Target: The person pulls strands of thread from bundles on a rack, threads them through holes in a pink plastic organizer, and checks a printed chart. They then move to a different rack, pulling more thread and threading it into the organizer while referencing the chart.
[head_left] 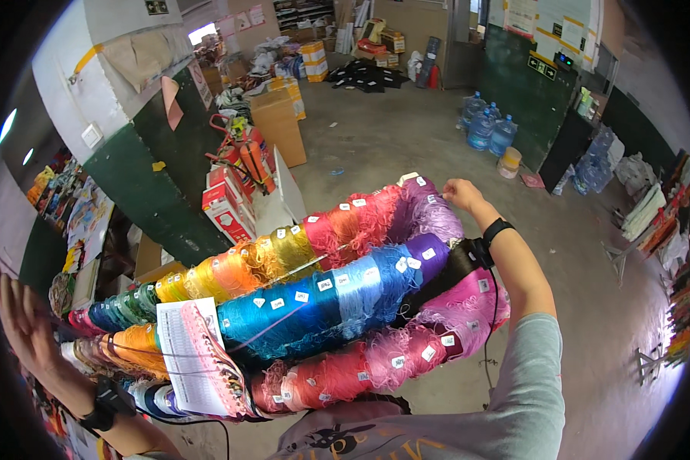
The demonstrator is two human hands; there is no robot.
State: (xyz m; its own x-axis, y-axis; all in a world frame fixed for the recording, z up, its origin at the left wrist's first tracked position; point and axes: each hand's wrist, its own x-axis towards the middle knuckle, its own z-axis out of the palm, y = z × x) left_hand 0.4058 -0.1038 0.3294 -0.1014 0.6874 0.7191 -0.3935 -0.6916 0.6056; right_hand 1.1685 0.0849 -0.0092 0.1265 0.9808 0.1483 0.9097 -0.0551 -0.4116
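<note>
Your right hand (463,193) pinches the purple end of the thread bundle (322,291), fingers closed on the fringe at its far tip; your left hand (19,314) is raised with its palm spread flat, gripping nothing, well apart from the near end; between the two hands the bundle's long axis runs from low by your left wrist up and away to your right hand; its bands go from green and orange through blue to pink and purple; a white paper sheet (184,353) lies on the end nearest your left hand.
</note>
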